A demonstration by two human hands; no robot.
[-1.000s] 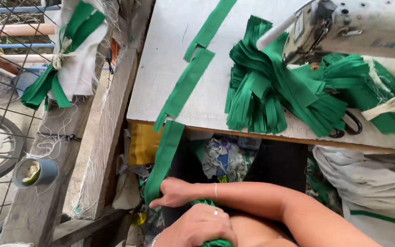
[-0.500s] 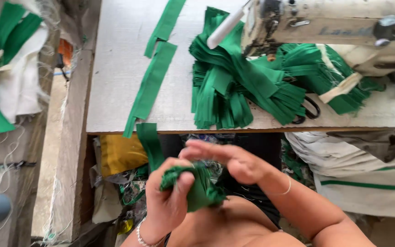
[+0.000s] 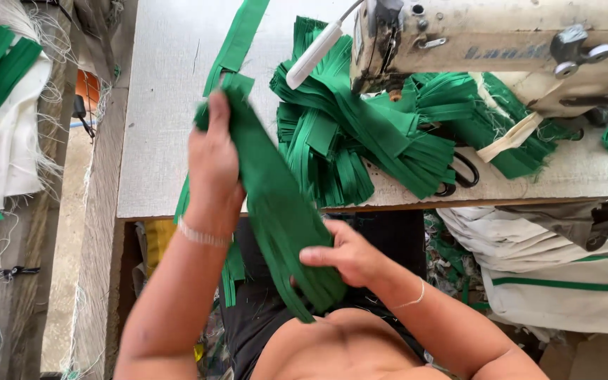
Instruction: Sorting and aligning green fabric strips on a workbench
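Bundle of green fabric strips [image 3: 276, 211] raised from lap level to the grey tabletop [image 3: 163, 105].
Left hand [image 3: 214, 158] now grips its top at upper centre; right hand [image 3: 346, 255] fingers clasp the lower end.

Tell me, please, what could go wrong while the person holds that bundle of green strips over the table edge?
The bundle of green strips is gripped only at its ends by the left hand and right hand, so middle strips could slide out and drop below the table. Setting it down could also knock the pile of folded green strips, which already overhangs the edge. The scissors lie half buried there, easy to catch unseen.
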